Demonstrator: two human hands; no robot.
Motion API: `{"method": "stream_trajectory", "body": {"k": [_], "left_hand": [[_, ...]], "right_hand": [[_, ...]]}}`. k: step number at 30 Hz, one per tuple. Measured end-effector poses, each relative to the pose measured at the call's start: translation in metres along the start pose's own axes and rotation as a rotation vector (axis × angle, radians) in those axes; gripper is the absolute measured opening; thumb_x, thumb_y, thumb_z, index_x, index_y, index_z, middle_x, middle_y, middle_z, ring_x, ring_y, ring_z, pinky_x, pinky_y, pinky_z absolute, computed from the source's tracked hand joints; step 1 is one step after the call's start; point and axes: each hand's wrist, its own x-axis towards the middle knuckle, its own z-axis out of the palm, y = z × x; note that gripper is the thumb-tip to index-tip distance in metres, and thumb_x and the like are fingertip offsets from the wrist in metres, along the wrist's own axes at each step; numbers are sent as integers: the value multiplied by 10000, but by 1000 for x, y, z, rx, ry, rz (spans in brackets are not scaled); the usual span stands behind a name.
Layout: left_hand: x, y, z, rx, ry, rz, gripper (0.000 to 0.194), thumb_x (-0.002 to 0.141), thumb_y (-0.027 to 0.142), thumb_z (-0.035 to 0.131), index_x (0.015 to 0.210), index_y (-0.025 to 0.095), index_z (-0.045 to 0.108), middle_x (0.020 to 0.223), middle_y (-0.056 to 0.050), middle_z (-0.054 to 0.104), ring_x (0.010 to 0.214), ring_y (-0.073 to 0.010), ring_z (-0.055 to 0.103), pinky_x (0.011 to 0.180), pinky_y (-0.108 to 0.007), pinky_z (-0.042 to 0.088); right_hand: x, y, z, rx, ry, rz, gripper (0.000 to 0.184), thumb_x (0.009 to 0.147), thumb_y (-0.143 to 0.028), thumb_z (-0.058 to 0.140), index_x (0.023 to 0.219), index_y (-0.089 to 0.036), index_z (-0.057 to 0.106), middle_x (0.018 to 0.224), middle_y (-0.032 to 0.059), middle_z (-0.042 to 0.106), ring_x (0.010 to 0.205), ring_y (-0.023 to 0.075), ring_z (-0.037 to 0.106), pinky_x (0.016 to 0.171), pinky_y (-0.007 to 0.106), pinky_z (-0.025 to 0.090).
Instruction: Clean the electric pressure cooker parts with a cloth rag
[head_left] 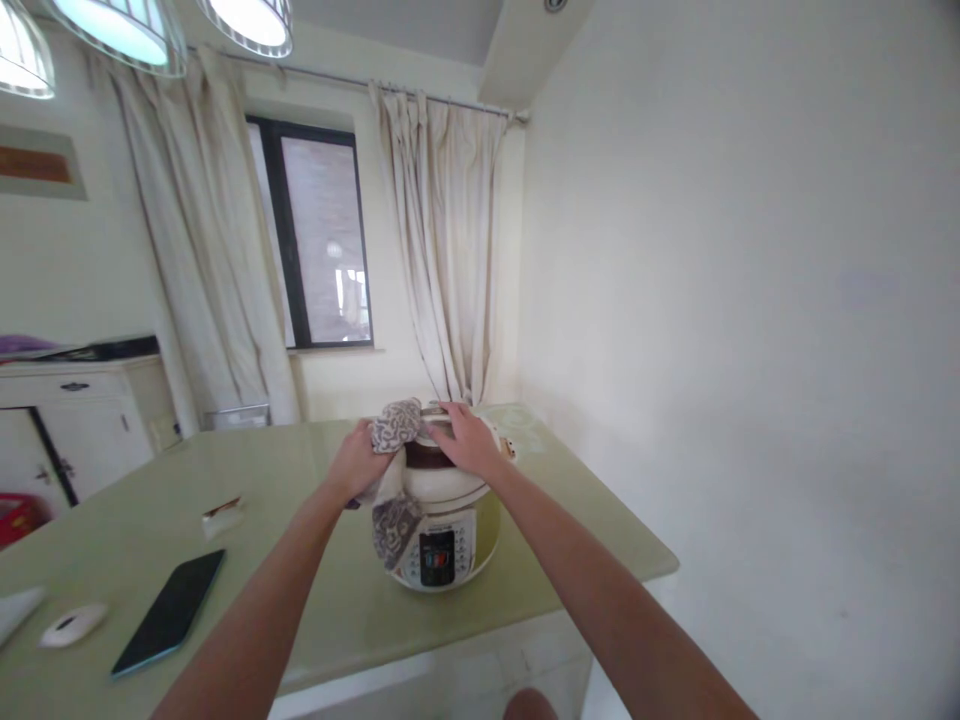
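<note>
A white electric pressure cooker (450, 488) with a dark control panel (437, 558) stands on the green tabletop, its lid on. My left hand (360, 463) is closed round a grey-and-white patterned cloth (396, 530) at the cooker's left side. Part of the cloth bunches up over the lid's left edge, and a loose end hangs down the front beside the panel. My right hand (469, 442) rests on the right part of the lid with fingers stretched out. Its fingertips are near the top of the lid, where detail is hard to make out.
The green table (300, 620) has a rounded right corner near the white wall. On its left lie a dark phone (171, 610), a small white rounded object (73, 625) and a small clear-and-brown item (223, 510). A white cabinet (97, 410) stands behind, left of the curtains (450, 240).
</note>
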Motion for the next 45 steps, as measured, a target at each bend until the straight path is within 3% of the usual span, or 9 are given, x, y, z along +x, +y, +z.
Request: {"method": "stream_trajectory", "body": {"k": [3, 7, 12, 17, 22, 28, 31, 36, 45], "left_hand": [[-29, 18, -3, 75, 32, 36, 344, 940, 372, 590, 1182, 229, 788, 1154, -103, 759, 1270, -311, 615, 1108, -431, 491], [-57, 39, -6, 157, 48, -5, 422, 932, 466, 631, 1279, 263, 759, 1214, -100, 721, 1303, -318, 573, 1155, -441, 441], [-71, 67, -12, 320, 18, -137, 532, 958, 569, 552, 1336, 227, 705, 1315, -175, 634, 1179, -379, 587, 970, -483, 513], [-48, 81, -21, 368, -29, -188, 508, 984, 566, 464, 1276, 228, 706, 1269, -190, 648, 1150, -394, 615, 873, -470, 516], [-3, 66, -18, 337, -142, -236, 585, 986, 596, 411, 1402, 246, 626, 1349, -201, 621, 1243, -443, 586, 956, -554, 491], [24, 43, -3, 257, -120, -130, 696, 974, 420, 448, 1645, 295, 311, 1491, -195, 509, 1277, -390, 578, 1056, -567, 458], [24, 39, -1, 250, -146, -75, 628, 962, 354, 440, 1590, 345, 417, 1456, -162, 524, 1222, -375, 618, 1050, -550, 468], [21, 42, -6, 260, -161, -145, 524, 959, 404, 429, 1448, 299, 586, 1381, -179, 587, 1155, -405, 644, 967, -549, 498], [15, 46, -8, 229, -145, -206, 548, 976, 497, 384, 1443, 286, 577, 1378, -209, 601, 1158, -442, 622, 918, -576, 486]], "right_hand": [[0, -4, -2, -53, -4, 1, 577, 1035, -531, 570, 1502, -195, 521, 1487, 159, 599, 1296, 298, 632, 1112, 419, 472], [0, -8, -4, -73, -23, 23, 558, 1041, -529, 558, 1495, -208, 521, 1512, 160, 585, 1299, 305, 631, 1100, 432, 482], [1, -9, -5, -68, -30, 42, 508, 1050, -489, 540, 1482, -223, 522, 1522, 141, 580, 1287, 301, 640, 1094, 430, 482], [3, -4, -2, -45, -34, 47, 461, 1052, -399, 500, 1482, -235, 527, 1524, 124, 581, 1273, 294, 647, 1085, 431, 489], [4, -1, 0, -26, -10, 75, 478, 1029, -371, 476, 1478, -223, 548, 1504, 122, 599, 1243, 301, 661, 1078, 443, 496], [3, -3, 0, -29, 5, 90, 522, 995, -350, 487, 1495, -210, 536, 1507, 129, 598, 1238, 321, 661, 1080, 473, 496], [4, -1, -1, -12, 0, 95, 538, 984, -356, 502, 1504, -219, 522, 1532, 118, 580, 1278, 309, 642, 1108, 460, 481], [5, 1, -2, 11, 3, 109, 521, 981, -340, 494, 1488, -224, 529, 1492, 106, 620, 1281, 286, 642, 1114, 434, 480], [3, -2, -2, 9, 1, 122, 527, 962, -336, 528, 1480, -236, 528, 1524, 94, 599, 1281, 288, 641, 1112, 437, 480]]}}
